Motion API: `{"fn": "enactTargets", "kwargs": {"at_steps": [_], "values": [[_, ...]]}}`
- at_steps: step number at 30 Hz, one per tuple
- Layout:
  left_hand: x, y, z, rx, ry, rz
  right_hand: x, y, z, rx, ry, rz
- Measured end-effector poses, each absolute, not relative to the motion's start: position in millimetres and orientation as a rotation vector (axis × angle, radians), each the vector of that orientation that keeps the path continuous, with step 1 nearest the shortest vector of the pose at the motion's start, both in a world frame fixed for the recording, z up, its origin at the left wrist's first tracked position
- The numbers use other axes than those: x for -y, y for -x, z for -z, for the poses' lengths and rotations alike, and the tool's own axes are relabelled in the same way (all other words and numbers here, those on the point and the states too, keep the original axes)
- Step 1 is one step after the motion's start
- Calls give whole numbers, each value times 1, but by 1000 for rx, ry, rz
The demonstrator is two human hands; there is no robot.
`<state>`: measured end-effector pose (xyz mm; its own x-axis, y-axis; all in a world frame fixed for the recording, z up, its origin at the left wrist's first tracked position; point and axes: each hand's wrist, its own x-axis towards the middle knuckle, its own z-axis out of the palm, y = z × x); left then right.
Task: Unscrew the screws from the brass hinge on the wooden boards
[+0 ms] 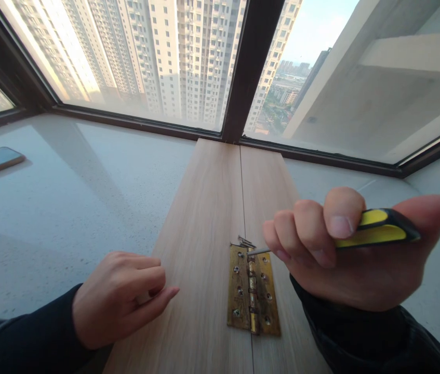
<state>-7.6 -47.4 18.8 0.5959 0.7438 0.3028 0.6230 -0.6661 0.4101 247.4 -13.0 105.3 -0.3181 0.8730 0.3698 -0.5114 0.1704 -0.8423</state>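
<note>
Right fingers (309, 226): mine, clenched round the yellow-and-black handle of a screwdriver (377, 234)
Hinge (253, 291): between my two hands, straddling the seam of the boards (200, 208); the metal tip is at its far end, contact I can't tell
Left fingers (145, 275): released, loosely curled by the boards' left edge
Metal: tarnished brass colour, rectangular leaves, ridged barrel
Loose screws (246, 241): slim, silvery, by the hinge's far edge
Wood: pale, fine-grained

Yellow-and-black screwdriver (375, 236): pictured without readable brand or lettering.
Brass-coloured hinge (252, 291): bearing no legible stamp or number.
Pale wooden boards (204, 208): showing no readable labels.
High-rises (165, 57) outside: carrying no legible signs.
</note>
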Motion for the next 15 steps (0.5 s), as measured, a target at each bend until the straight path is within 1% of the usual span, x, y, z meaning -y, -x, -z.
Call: {"fn": "enactTargets", "kwargs": {"at_steps": [4,9,15], "values": [[41,-18,-35,-1183,-2489,-743,12,-247,-108,1264,354,-1404],[17,-57,-42,-1141,-2530,-641,4,-247,-103,1313,212,-1376],[-6,-81,-38,-996,-2468,-534,0,-252,-100,1183,258,-1376]]}}
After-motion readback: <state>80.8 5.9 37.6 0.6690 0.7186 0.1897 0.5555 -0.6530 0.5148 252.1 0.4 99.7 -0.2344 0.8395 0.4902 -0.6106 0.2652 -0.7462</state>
